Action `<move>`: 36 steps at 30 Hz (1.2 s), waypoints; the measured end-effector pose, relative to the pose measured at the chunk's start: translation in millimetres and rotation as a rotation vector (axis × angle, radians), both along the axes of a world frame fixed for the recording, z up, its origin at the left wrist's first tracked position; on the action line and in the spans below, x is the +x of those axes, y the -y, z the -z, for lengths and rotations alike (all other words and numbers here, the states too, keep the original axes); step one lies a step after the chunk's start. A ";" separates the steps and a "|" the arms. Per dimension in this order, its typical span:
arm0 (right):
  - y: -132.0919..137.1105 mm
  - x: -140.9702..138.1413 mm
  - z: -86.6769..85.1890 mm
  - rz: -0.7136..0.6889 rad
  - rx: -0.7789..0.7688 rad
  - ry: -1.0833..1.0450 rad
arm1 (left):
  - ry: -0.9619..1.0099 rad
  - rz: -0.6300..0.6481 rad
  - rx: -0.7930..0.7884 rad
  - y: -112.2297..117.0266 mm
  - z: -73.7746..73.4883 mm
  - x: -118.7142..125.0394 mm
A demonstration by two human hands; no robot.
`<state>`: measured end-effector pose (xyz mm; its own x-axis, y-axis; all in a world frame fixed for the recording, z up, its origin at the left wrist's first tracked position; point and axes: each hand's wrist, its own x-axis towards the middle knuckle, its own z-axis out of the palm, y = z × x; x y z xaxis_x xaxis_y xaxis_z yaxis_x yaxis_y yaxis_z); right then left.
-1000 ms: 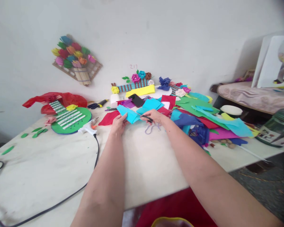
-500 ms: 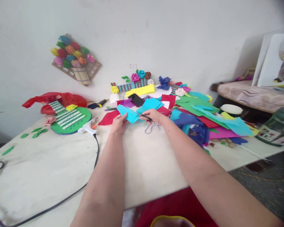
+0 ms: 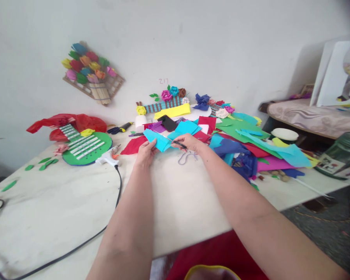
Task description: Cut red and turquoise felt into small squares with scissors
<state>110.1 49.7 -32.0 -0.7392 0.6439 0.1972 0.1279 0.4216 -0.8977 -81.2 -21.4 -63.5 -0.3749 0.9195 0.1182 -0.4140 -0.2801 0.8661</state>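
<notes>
Above the middle of the table my left hand (image 3: 146, 152) pinches the lower left edge of a folded piece of turquoise paper (image 3: 159, 141). My right hand (image 3: 190, 143) is closed around the black handles of a pair of scissors (image 3: 179, 145). Their blades lie along the paper, pointing up and left; whether they are apart is too small to tell. Behind the paper lies another turquoise sheet (image 3: 186, 128). A loop of thin greyish cord (image 3: 187, 156) rests on the table just below my right hand.
A white glue gun (image 3: 108, 156) with a black cable lies left, beside a green disc (image 3: 86, 158) carrying white strips. Coloured paper (image 3: 270, 161) is heaped to the right, near a glass jar (image 3: 340, 155). A black phone (image 3: 167, 123) lies behind the turquoise paper.
Both hands, the paper and the scissors hold almost the same place. The whole view has shifted very slightly.
</notes>
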 end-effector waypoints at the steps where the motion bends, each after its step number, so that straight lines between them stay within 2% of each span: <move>1: -0.8 0.0 0.8 0.000 0.005 -0.003 | -0.001 -0.001 0.004 0.4 -0.5 0.5; 15: 2.4 -2.8 -1.8 -0.036 -0.071 -0.001 | 0.001 -0.004 0.012 -2.0 2.4 -1.7; 23: 3.1 -1.6 -2.7 -0.004 -0.069 0.023 | -0.001 0.005 0.002 -2.5 3.3 -3.1; 36: 2.8 -1.0 -3.1 -0.045 -0.111 -0.006 | 0.006 0.005 -0.014 1.7 -1.8 0.7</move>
